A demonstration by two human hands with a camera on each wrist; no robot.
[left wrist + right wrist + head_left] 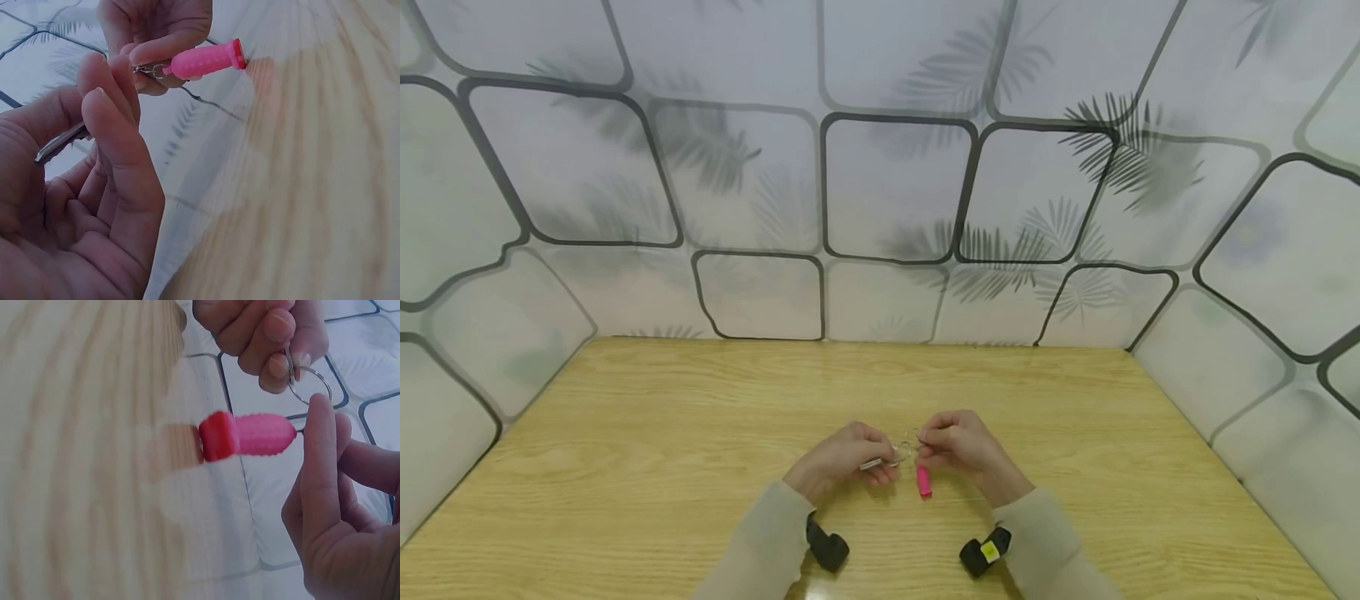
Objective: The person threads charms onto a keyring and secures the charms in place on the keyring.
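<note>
Over the wooden table point(700, 467), my left hand point(857, 450) pinches a silver metal key ring point(326, 383). A flat silver key point(59, 144) juts from the same hand, its far part hidden by the fingers. Facing it, my right hand point(958, 442) pinches the short metal chain point(150, 70) of a pink keychain charm point(923, 482). This charm has a bumpy body and a red end, and it hangs below the right fingers. Both hands are close together with a small gap between them. Whether the chain is linked to the ring cannot be told.
A patterned curtain point(760, 183) with dark outlines and leaves stands behind the table and along both sides. Black wrist cameras are strapped below each hand, the left one point(827, 550) and the right one point(981, 554), near the front.
</note>
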